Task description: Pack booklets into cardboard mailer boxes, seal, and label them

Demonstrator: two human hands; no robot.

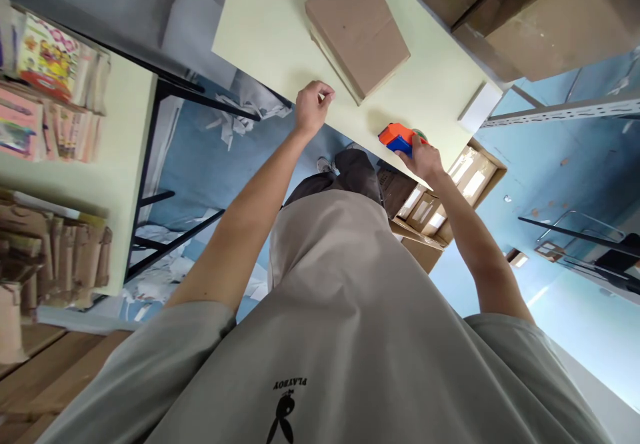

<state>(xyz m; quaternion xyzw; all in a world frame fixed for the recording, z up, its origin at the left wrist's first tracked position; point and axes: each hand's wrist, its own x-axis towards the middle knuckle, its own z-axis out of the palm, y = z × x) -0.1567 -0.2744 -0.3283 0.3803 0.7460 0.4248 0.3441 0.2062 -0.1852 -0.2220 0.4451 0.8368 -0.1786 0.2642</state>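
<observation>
In the head view the right hand (424,157) is closed around an orange and blue tape dispenser (397,139) at the near edge of the pale table (270,31). The left hand (313,105) hovers at that same edge with fingertips pinched together, on what I cannot tell. A flat cardboard box (356,25) lies just beyond them. Taping likely goes best with the box held flat. Bare table lies left of the box; bigger cartons (530,11) crowd the right.
</observation>
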